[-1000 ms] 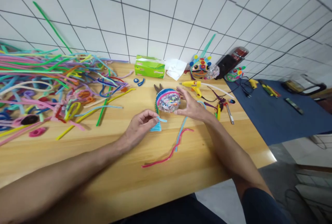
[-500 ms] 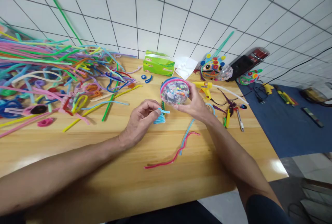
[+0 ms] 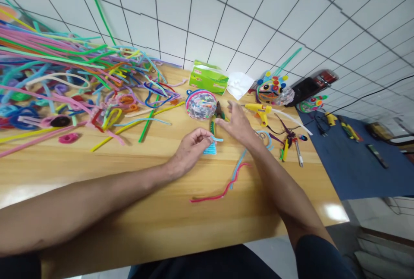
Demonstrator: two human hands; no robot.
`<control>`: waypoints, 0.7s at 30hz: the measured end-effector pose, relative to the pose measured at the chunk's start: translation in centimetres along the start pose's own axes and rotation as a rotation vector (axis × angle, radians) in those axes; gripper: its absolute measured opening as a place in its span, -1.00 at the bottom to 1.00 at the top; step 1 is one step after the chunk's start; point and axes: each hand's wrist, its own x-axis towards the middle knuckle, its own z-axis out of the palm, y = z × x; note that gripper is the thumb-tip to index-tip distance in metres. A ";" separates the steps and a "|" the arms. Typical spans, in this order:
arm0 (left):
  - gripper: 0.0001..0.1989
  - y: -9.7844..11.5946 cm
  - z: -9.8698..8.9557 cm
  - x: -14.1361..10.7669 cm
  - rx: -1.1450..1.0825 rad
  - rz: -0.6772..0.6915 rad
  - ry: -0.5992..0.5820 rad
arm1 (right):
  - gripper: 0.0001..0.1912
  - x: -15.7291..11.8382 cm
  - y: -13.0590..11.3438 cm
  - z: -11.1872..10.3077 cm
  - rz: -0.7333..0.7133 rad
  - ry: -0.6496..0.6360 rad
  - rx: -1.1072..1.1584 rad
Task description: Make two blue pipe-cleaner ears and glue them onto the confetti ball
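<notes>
My left hand (image 3: 197,147) is closed, its thumb and fingertips pinching a short light-blue pipe cleaner (image 3: 217,139). Just under those fingertips is a flat blue ribbed piece (image 3: 211,148); whether the hand also grips it I cannot tell. My right hand (image 3: 238,123) holds nothing, thumb and fingers apart, around the area of pliers (image 3: 212,127) with green and yellow handles. A round, clear bowl-like piece (image 3: 201,105) filled with colourful bits, with a pink and blue rim, rests on the table beyond my hands.
Many pipe cleaners (image 3: 64,72) are heaped at the left. A green tissue pack (image 3: 208,77) stands by the tiled wall. To the right lie a yellow glue gun (image 3: 260,111), a pen (image 3: 299,156) and a decorated figure (image 3: 270,89). Red pipe cleaner (image 3: 223,196) lies in front.
My right hand has let go of the round bowl-like piece, which now sits on the table farther left. My left hand keeps its pinch on the blue pipe cleaner. The view has shifted.
</notes>
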 end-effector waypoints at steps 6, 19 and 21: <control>-0.64 -0.4 -0.2 0.3 -0.017 0.011 -0.012 | -0.81 -2.7 1.3 -0.9 0.192 -0.132 -0.344; -0.68 0.6 -0.7 0.3 0.071 0.053 -0.154 | -0.62 -6.4 0.2 -7.2 0.170 0.570 0.298; -0.71 0.9 -0.6 0.0 0.089 0.101 -0.186 | -0.48 -7.8 -1.0 -7.6 0.195 0.543 0.572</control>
